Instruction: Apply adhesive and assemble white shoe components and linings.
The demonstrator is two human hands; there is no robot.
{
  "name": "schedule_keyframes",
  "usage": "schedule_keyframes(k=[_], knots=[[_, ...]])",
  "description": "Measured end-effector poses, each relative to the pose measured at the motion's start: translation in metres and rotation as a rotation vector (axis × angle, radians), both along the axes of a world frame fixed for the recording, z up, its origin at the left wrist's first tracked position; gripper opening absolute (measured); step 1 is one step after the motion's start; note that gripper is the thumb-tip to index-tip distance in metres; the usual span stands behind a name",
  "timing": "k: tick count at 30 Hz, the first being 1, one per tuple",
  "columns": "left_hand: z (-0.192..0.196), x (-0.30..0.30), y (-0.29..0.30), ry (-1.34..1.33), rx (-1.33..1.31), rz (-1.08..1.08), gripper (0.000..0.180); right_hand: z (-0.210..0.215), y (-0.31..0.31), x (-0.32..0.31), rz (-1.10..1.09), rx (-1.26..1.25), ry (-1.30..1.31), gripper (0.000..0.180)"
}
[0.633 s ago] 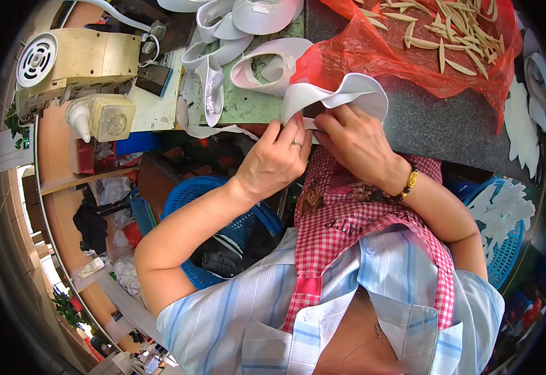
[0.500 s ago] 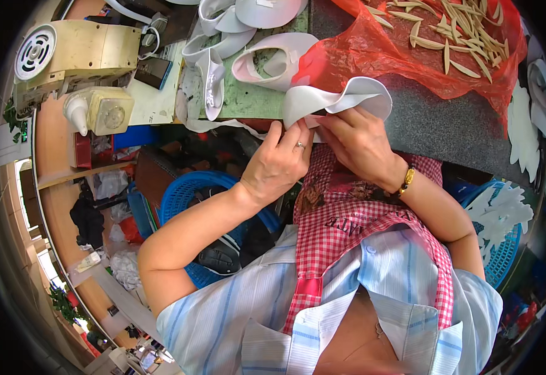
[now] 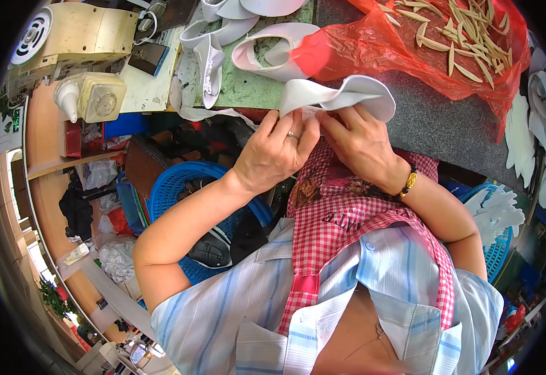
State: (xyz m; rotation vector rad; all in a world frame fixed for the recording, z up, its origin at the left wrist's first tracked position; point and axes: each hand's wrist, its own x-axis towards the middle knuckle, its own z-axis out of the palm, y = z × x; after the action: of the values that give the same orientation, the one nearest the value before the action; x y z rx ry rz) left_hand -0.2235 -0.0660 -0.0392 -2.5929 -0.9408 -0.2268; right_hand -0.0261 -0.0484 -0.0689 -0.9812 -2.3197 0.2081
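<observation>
A white shoe upper (image 3: 373,97) is held at the near edge of the worktable, its curved sides rising above my fingers. My left hand (image 3: 276,150), with a ring on one finger, pinches its lower left edge. My right hand (image 3: 366,144) grips the edge beside it, thumb and fingers bent under the curled side. The two hands' fingertips nearly meet at a small pale strip, partly hidden by the fingers. Just beyond them, another white shoe upper (image 3: 273,55) lies on the green part of the table, with the red plastic bag over its toe.
The red plastic bag (image 3: 404,47) is spread at the back right under several cream, leaf-shaped pieces (image 3: 466,37). More white uppers (image 3: 223,31) lie at the back left, near a cream machine (image 3: 91,31). Blue baskets (image 3: 166,187) stand below the table on both sides.
Both hands keep hold of the upper. My left fingers have shifted slightly left along its edge, and the pale strip between the hands shows less.
</observation>
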Motion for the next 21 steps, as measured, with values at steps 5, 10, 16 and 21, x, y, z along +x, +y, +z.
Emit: schedule_keyframes(k=[5, 10, 16, 21], knots=[[-0.004, 0.004, 0.0, 0.08, -0.001, 0.026, 0.031, 0.008, 0.001, -0.002, 0.03, -0.025, -0.052, 0.027], [0.002, 0.005, 0.01, 0.146, 0.098, -0.078, 0.027, 0.028, 0.006, 0.001, 0.086, -0.004, -0.263, 0.03], [0.005, 0.008, 0.013, 0.156, 0.077, -0.122, 0.018, 0.032, -0.002, 0.03, 0.039, -0.182, -0.187, 0.03], [0.018, 0.004, 0.025, 0.213, -0.051, -0.168, 0.019, 0.092, 0.023, 0.045, -0.158, 0.177, 0.17, 0.026]])
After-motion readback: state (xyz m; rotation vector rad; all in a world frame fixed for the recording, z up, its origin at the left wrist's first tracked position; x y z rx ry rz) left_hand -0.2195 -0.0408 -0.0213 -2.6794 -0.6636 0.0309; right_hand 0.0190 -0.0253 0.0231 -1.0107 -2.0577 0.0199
